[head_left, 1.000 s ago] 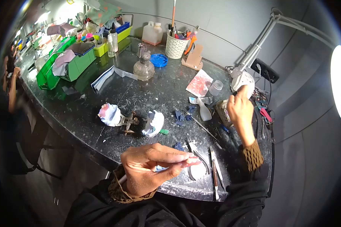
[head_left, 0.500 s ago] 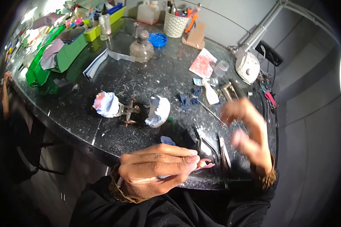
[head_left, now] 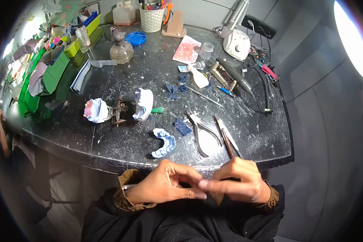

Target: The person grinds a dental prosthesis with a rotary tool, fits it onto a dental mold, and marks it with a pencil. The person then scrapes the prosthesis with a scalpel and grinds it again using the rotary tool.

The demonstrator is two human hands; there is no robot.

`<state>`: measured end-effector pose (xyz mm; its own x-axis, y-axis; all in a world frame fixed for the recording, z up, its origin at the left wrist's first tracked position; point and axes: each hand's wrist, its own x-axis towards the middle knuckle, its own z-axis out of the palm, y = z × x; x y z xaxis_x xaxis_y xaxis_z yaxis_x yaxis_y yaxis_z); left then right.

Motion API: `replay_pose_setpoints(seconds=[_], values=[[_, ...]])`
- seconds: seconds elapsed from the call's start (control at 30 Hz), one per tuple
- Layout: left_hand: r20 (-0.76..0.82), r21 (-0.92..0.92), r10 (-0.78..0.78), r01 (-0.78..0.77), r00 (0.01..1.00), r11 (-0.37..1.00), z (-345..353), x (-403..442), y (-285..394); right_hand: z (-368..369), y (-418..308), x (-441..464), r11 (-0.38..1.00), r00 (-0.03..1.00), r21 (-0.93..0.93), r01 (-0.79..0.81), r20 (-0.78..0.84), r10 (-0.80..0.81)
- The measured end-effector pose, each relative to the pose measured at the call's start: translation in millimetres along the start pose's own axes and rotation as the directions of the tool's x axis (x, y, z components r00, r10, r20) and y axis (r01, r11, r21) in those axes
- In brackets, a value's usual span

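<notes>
My left hand (head_left: 169, 183) and my right hand (head_left: 241, 181) meet at the table's front edge, fingertips pinched together. Whatever lies between them is hidden by the fingers. In front of the left hand is a blue-and-white horseshoe-shaped dental cast (head_left: 165, 144). Pliers (head_left: 196, 131) with dark handles rest beyond the fingertips, beside a piece of dark blue wax (head_left: 183, 126). Just past my right hand lies a slim tool with a brown handle (head_left: 228, 146). Farther left, a hinged metal articulator (head_left: 119, 112) joins two plaster models, the left one (head_left: 96, 111) partly pink and the right one (head_left: 143, 105) white.
A handpiece (head_left: 236, 76) and its control box (head_left: 237, 45) are at the right. At the back stand a glass spirit lamp (head_left: 121, 51), a blue lid (head_left: 135, 38) and a white tool basket (head_left: 151, 21). Green boxes (head_left: 55, 72) crowd the left. White dust covers the black table.
My right hand has come down and in to meet my left. The small pink piece with a tooth, earlier in my left fingers, is out of sight. The view has shifted, uncovering the horseshoe cast.
</notes>
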<state>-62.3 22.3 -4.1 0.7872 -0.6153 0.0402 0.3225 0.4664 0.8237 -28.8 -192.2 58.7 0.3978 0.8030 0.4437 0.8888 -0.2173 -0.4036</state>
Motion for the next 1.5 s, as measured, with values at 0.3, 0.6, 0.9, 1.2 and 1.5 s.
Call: replay_pose_setpoints(seconds=[0.3,0.6,0.9,1.2,1.5], values=[[-0.227,-0.214,0.108,-0.157,0.968,0.964,2,-15,16,10,37,-25,0.674,0.727,-0.28,-0.683,-0.171,0.665],[-0.237,-0.254,0.166,-0.226,0.957,0.94,0,-15,9,16,42,-45,0.525,0.692,-0.481,-0.703,-0.292,0.66],[-0.199,-0.238,0.234,-0.278,0.952,0.931,4,-10,9,5,50,-67,0.475,0.563,-0.306,-0.825,-0.363,0.743],[-0.173,-0.093,0.311,-0.33,0.935,0.939,6,-3,4,46,-12,-40,0.415,0.533,0.797,0.44,-0.603,0.593],[-0.197,-0.061,0.276,-0.293,0.941,0.954,12,1,-1,92,-12,-19,0.264,0.618,0.841,0.473,-0.529,0.581]])
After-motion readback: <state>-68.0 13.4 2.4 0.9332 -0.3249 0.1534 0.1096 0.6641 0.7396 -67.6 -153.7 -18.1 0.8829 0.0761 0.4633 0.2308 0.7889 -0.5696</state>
